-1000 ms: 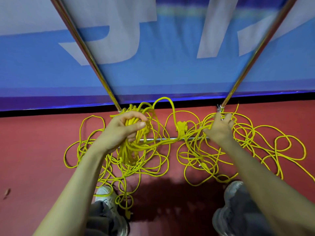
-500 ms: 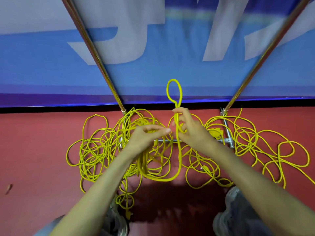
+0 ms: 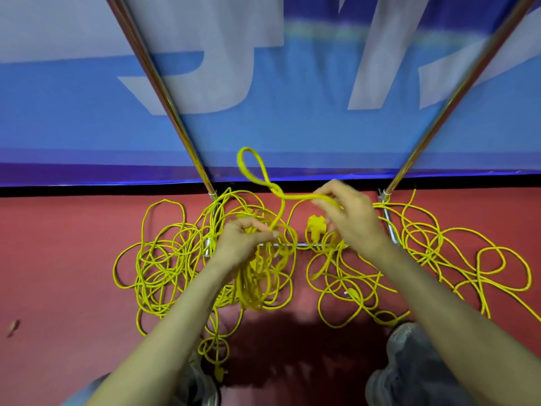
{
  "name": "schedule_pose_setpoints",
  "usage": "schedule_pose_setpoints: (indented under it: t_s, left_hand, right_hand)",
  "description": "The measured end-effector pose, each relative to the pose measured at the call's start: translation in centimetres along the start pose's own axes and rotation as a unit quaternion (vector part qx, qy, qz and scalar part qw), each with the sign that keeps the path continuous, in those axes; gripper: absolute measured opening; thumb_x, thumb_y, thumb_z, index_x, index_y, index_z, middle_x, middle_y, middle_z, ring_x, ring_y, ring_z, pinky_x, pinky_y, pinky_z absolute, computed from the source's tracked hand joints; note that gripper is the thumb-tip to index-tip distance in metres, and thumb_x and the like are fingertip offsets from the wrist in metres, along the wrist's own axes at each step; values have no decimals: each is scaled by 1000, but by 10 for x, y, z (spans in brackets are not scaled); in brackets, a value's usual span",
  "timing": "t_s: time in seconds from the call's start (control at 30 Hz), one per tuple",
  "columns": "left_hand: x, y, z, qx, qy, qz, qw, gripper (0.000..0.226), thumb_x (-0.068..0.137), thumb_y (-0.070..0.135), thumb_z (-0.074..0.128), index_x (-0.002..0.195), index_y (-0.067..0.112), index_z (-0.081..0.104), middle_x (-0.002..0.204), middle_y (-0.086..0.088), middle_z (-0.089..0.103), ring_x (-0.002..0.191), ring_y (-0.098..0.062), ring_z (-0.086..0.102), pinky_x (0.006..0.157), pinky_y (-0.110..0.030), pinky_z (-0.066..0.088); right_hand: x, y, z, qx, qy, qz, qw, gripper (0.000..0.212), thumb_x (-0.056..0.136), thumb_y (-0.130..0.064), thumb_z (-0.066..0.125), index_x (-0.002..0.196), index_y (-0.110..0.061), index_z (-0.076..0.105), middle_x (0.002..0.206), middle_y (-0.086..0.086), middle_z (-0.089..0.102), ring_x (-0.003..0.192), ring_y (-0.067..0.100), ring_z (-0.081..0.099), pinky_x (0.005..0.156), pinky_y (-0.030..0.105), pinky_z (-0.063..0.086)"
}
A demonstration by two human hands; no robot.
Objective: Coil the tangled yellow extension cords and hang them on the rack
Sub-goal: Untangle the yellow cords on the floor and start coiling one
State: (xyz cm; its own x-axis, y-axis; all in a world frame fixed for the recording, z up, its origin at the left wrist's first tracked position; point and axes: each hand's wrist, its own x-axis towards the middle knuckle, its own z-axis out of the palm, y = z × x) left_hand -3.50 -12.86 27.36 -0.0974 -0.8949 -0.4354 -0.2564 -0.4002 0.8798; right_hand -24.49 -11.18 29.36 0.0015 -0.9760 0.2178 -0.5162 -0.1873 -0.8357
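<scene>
Tangled yellow extension cords point(image 3: 164, 259) sprawl over the red floor around the base of a chrome rack point(image 3: 304, 245). My left hand point(image 3: 243, 244) grips a bunch of coiled cord loops point(image 3: 257, 282) that hang below it. My right hand point(image 3: 351, 218) pinches a strand of the same cord, and a small twisted loop point(image 3: 251, 165) stands up between the two hands. A yellow plug block point(image 3: 316, 225) lies on the floor under my right hand. More loose cord point(image 3: 468, 259) spreads to the right.
Two slanted chrome rack poles point(image 3: 164, 92) point(image 3: 456, 92) rise left and right in front of a blue and white banner point(image 3: 278, 112). My shoes point(image 3: 415, 367) stand at the bottom. A cord end with a plug point(image 3: 219, 373) lies by my left foot.
My right hand left the floor tangle on the right, took a strand and drew it toward the left hand's bundle. The raised loop has now tipped over to the left.
</scene>
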Motion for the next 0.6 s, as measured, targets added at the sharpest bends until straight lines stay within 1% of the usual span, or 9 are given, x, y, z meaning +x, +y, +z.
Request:
schedule_pose_setpoints:
  t_s: [0.03,0.1,0.17,0.23,0.27,0.33,0.4,0.5,0.6]
  left_hand:
    - [3,-3,-4,-5,22,-9,1000,23,76,11,81,71,15,58,47,4,46,35,-9,31,41,-19,23]
    - [9,-8,-13,-25,71,-25,997,23,77,8,78,72,12,56,47,1,48,31,-8,35,36,-15,28]
    - [13,-12,-21,-55,113,-37,991,25,78,7,77,71,12,54,40,4,44,33,-13,37,38,-17,34]
    - [15,-12,-27,-89,136,-36,986,25,79,5,75,71,12,52,35,5,39,28,-11,35,35,-16,33]
    - [16,-13,-30,-97,146,-32,984,26,80,5,75,71,12,51,34,6,38,26,-9,33,33,-14,30]
    - [19,-10,-38,-117,174,-21,977,27,80,7,75,69,14,51,36,6,40,27,-8,33,35,-15,29]
    - [23,-7,-51,-168,218,-18,961,28,81,6,74,69,15,51,41,4,46,28,-7,35,35,-15,30]
    - [23,-2,-62,-198,231,-26,952,29,81,1,73,72,15,49,40,4,48,27,-4,35,32,-11,28]
    - [17,-3,-47,-97,163,-27,982,26,77,3,78,75,15,54,40,6,46,27,-5,34,32,-12,26]
  right_hand:
    - [3,2,-7,19,48,26,998,3,92,-15,59,89,-16,60,67,-9,57,58,2,52,56,14,41]
    - [7,15,-17,-12,113,70,991,7,94,-18,56,91,-15,61,69,-3,62,55,-1,51,56,12,36]
    - [7,35,-25,-82,117,145,979,16,95,-21,53,96,-10,64,72,2,65,57,0,55,59,19,39]
    - [2,55,-24,-187,39,230,954,24,96,-25,50,106,-8,65,84,11,69,81,24,65,72,31,47]
    - [-1,63,-20,-246,-24,271,930,27,97,-26,49,109,-7,64,94,17,69,93,33,64,79,36,49]
    - [-9,73,-15,-327,-114,322,881,31,98,-26,45,111,-5,63,111,21,65,107,39,59,87,40,48]
    - [-14,79,-19,-341,-118,357,862,32,99,-23,43,112,-2,63,117,23,62,112,39,57,89,40,47]
    - [-15,79,-30,-301,-110,393,862,34,101,-21,38,109,2,61,117,24,60,111,38,56,87,38,46]
    - [-9,62,-12,-211,-120,330,912,35,102,-20,37,116,4,58,115,24,61,111,37,56,85,35,41]
